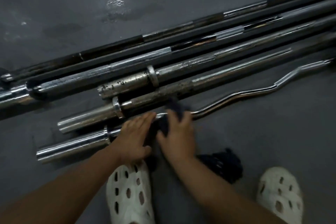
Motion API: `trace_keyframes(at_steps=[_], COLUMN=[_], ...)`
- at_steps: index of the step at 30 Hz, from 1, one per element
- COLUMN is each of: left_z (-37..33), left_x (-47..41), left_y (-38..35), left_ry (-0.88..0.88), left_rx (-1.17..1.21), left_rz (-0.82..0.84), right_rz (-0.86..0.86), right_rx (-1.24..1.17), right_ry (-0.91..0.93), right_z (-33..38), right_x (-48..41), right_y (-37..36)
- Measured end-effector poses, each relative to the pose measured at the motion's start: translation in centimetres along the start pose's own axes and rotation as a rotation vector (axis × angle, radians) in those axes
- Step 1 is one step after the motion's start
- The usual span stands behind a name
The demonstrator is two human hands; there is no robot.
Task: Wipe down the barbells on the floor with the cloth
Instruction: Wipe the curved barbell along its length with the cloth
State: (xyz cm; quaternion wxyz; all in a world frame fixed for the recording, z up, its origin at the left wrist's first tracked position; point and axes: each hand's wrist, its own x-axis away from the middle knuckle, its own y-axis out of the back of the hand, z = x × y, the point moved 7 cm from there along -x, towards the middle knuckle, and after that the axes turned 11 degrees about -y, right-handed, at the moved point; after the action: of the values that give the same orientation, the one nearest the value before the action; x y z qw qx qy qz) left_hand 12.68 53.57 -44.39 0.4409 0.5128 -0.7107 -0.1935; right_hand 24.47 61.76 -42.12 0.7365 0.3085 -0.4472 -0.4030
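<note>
Several steel barbells lie side by side on the grey floor, slanting from lower left to upper right. Nearest to me is a chrome curl bar (pixel 236 94) with a wavy shaft and a thick sleeve at its left end (pixel 72 146). My left hand (pixel 135 135) rests on this bar just right of its collar, fingers straight, thumb under. My right hand (pixel 179 135) holds a dark cloth (pixel 174 108) bunched over the bar's shaft. A rusty bar (pixel 163 96) lies just behind the cloth.
My two white perforated clogs, the left (pixel 129 192) and the right (pixel 280 194), stand on the floor below the hands. A second dark bundle of cloth (pixel 223 165) lies between them. A pale wet patch (pixel 116 3) marks the floor beyond the bars.
</note>
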Motion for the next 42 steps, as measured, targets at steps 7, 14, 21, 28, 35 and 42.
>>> trace_keyframes(at_steps=[7, 14, 21, 28, 35, 42], left_z=[0.1, -0.2, 0.3, 0.7, 0.1, 2.8], left_x=[0.2, 2.4, 7.7, 8.2, 9.0, 15.1], left_y=[-0.3, -0.2, -0.6, -0.7, -0.2, 2.0], left_ry=[0.016, 0.029, 0.208, 0.208, 0.172, 0.259], left_rx=[-0.011, -0.176, -0.368, -0.325, -0.308, -0.309], left_rz=[0.019, -0.067, -0.215, -0.191, -0.179, -0.181], right_rz=[-0.206, -0.034, -0.142, 0.205, 0.052, 0.183], right_rx=[0.043, 0.221, -0.092, -0.01, 0.101, 0.033], right_ry=[0.085, 0.394, -0.132, 0.522, 0.217, 0.242], right_z=[-5.3, 0.3, -5.6, 5.2, 3.5, 3.7], right_x=[-6.5, -2.0, -4.4, 2.0, 1.6, -0.6], right_y=[6.8, 1.8, 3.4, -3.1, -2.2, -1.1])
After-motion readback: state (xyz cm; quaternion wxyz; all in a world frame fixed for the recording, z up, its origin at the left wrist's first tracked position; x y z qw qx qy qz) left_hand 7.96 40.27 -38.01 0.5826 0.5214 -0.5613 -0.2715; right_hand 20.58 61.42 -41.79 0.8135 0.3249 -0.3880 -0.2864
